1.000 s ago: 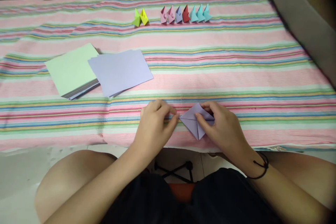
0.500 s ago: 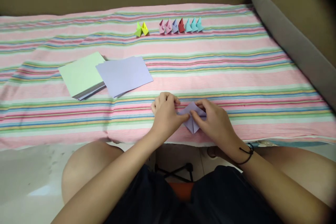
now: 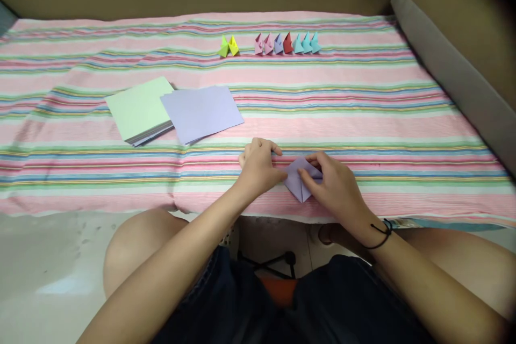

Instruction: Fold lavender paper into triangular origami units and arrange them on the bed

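Observation:
A folded lilac paper piece lies near the front edge of the striped cloth. My left hand is curled, its thumb and fingertips pinching the paper's left corner. My right hand presses its fingers onto the paper's right side and top flap, covering part of it. A black band circles my right wrist.
A pale green paper stack and a lilac paper stack lie to the left. Two yellow-green folded pieces and a row of several pink, lilac, red and teal folded pieces stand at the back. A grey cushion borders the right.
My left hand has closed in from beside the lilac paper onto its left corner. My right hand stays on the paper. The view has shifted, so everything sits lower and further right.

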`<state>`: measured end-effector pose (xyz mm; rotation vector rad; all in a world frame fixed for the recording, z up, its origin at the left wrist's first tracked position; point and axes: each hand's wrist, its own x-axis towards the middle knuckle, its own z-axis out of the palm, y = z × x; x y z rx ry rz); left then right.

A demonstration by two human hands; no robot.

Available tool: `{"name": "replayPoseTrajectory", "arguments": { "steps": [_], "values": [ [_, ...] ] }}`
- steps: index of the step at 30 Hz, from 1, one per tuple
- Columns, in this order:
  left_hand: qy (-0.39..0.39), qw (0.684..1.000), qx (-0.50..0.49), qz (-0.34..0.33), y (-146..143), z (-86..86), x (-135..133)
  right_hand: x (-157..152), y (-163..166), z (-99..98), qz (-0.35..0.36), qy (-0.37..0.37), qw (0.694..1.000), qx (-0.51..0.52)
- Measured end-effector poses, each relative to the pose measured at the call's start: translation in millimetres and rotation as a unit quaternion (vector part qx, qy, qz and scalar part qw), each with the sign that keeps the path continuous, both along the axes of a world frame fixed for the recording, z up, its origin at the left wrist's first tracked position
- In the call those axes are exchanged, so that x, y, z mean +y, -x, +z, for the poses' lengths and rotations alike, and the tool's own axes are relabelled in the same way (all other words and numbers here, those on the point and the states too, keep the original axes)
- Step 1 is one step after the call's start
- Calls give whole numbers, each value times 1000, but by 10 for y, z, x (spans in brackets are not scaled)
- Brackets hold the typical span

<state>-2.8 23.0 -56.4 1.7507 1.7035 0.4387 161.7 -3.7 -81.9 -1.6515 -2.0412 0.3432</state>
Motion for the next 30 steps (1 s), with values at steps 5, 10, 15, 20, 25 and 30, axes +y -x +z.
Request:
{"name": "replayPoseTrajectory", "arguments": {
  "steps": [5,10,15,20,25,30],
  "values": [
    [34,999,-33,-19,111,61,70,-2,-3,7,0,4,1000,-4],
    [12,993,-111,-42,237,42,93,-3,-11,4,2,8,1000,2],
    [-106,987,-80,-86,184,-69,-35,1,-6,-11,5,12,1000,18],
    [-163,979,-45,-112,106,-179,-113,-8,-18,-18,4,16,998,53],
    [-189,974,-22,-122,98,-211,-122,-15,-93,-15,-4,47,985,164],
    [-282,940,26,-190,77,-251,-191,-28,-124,-32,-9,36,984,177]
  ]
}}
